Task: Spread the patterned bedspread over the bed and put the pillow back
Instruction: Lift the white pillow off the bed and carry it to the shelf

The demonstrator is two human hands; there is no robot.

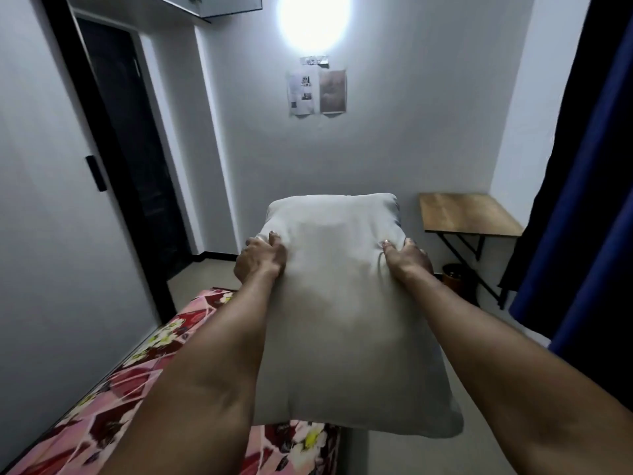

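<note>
- The pillow (342, 303) is held up in the air in front of the person, above the bed; its near corner hangs past the bed's right edge, over the floor (496, 337).
- The left hand (258, 260) clamps the pillow's left side and the right hand (407, 260) its right side. Each grip is closed on the fabric, with the thumb pressed into the top face and creases bunching around it.
- The other fingers curl behind the pillow and are hidden.
- The pillow and both forearms cover most of the bed, so its far end cannot be made out.
- The patterned bedspread (137, 368) lies on the bed at lower left, pink and dark red with white and yellow flowers.
- The pillow is plain off-white, soft and rectangular.
- The walls are pale, and a bright wall lamp (313, 18) glares above 2 taped papers (317, 92), whose print is unreadable.
- A dark door (137, 149) stands at left.
- A wooden table (469, 210) on black folding legs sits in the right corner, with a dark round container (452, 274) under it, too dim to tell what it is.
- A blue curtain (582, 200) hangs at the right, cut off by the frame.
</note>
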